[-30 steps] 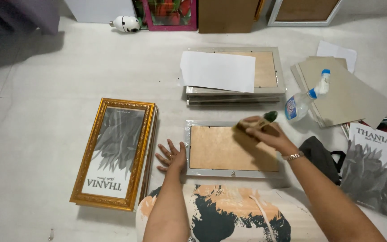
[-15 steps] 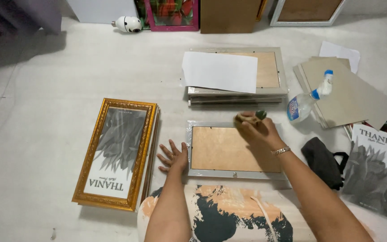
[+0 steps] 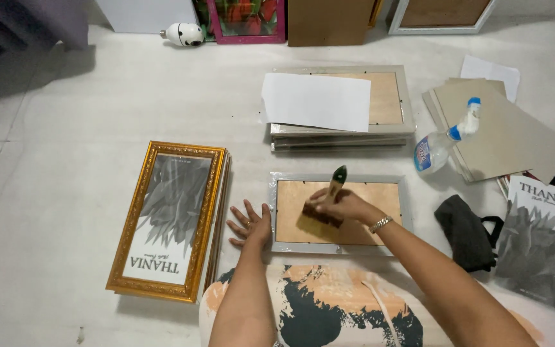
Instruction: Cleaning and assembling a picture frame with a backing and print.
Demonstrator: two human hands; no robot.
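The silver-grey picture frame with brown backing board (image 3: 340, 212) lies face down on the pale floor (image 3: 65, 193). The left hand (image 3: 252, 223) presses its left edge, fingers spread flat. The right hand (image 3: 342, 204) grips a dark-handled brush (image 3: 335, 183) over the backing. The frame looks rigid, light and possibly glazed; support it by both long rails.

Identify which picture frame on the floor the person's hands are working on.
The grey frame lying face-down nearest the person: left hand steadies its edge, right hand presses a brush on its brown backing.
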